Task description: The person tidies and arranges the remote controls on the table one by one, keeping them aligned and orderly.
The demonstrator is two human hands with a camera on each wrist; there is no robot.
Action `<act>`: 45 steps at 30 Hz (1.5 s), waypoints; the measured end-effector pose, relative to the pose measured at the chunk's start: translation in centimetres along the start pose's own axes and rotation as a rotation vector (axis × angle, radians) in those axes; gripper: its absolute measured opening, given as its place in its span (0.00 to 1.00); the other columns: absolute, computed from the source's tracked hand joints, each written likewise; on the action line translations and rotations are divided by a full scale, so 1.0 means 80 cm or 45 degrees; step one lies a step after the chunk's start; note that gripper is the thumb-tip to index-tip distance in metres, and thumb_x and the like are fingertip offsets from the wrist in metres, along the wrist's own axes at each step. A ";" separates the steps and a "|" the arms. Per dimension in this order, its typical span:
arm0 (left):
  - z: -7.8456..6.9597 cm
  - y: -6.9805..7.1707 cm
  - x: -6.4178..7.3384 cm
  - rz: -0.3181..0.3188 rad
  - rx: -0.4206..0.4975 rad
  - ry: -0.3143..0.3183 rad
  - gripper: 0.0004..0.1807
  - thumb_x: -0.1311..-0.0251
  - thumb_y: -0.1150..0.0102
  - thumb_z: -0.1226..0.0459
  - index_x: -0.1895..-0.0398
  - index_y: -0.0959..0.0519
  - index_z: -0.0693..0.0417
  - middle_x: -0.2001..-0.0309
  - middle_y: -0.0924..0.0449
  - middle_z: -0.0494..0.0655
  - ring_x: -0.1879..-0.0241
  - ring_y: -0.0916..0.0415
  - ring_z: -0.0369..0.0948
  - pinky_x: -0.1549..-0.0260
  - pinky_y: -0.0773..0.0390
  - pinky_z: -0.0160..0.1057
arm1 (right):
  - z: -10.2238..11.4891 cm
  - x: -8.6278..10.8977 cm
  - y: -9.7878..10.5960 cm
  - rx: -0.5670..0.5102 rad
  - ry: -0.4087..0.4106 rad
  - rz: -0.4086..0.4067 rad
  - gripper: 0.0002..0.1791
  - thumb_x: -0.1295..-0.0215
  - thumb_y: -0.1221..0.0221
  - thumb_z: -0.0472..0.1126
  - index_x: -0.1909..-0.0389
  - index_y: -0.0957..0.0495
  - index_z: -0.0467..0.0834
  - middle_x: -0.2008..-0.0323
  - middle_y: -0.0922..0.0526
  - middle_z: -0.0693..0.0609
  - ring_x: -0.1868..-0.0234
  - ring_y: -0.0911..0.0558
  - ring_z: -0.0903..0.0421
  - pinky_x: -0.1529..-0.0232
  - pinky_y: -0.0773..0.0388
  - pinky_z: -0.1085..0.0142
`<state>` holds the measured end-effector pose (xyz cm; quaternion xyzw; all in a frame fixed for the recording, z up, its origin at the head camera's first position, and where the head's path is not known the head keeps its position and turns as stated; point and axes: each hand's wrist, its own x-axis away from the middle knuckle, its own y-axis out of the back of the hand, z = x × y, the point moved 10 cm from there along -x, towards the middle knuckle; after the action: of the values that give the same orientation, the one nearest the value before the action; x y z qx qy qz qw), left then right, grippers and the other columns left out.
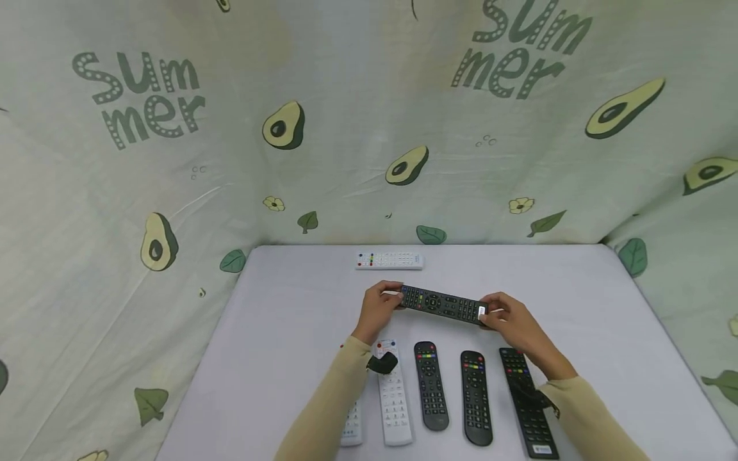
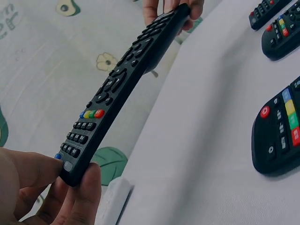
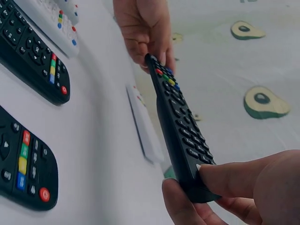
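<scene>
A black remote control (image 1: 441, 304) is held up lengthwise over the table between both hands. My left hand (image 1: 377, 310) pinches its left end between thumb and fingers; in the left wrist view coloured buttons show near that end of the remote (image 2: 110, 93). At the other end, my right hand (image 1: 513, 323) pinches the part with a white label, thumb on top and fingers beneath. Behind it lies a white remote (image 1: 389, 260) at the far side of the table. In the right wrist view the held remote (image 3: 180, 126) tilts, clear of the tabletop.
In a row at the front lie a white remote (image 1: 394, 403), two rounded black remotes (image 1: 431, 387) (image 1: 476, 397) and a longer black one (image 1: 527, 403). Another white remote (image 1: 352, 426) is partly hidden by the left sleeve. A patterned cloth (image 1: 346, 192) hangs behind the white table (image 1: 277, 358).
</scene>
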<state>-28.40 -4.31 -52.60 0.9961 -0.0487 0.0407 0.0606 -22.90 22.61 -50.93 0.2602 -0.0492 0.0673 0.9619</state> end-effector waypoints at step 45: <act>-0.022 -0.231 0.028 0.471 -0.161 -0.045 0.13 0.28 0.39 0.73 0.45 0.13 0.58 0.54 0.16 0.43 0.65 0.23 0.28 0.70 0.22 0.28 | -0.143 0.160 0.078 -0.072 -0.352 0.058 0.31 0.28 0.37 0.30 0.32 0.37 0.20 0.48 0.19 0.36 0.61 0.16 0.63 0.57 0.12 0.64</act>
<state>-24.42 13.92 -52.85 0.9650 -0.2344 0.0307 0.1136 -10.56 35.11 -56.00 0.2385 -0.1890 0.0512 0.9512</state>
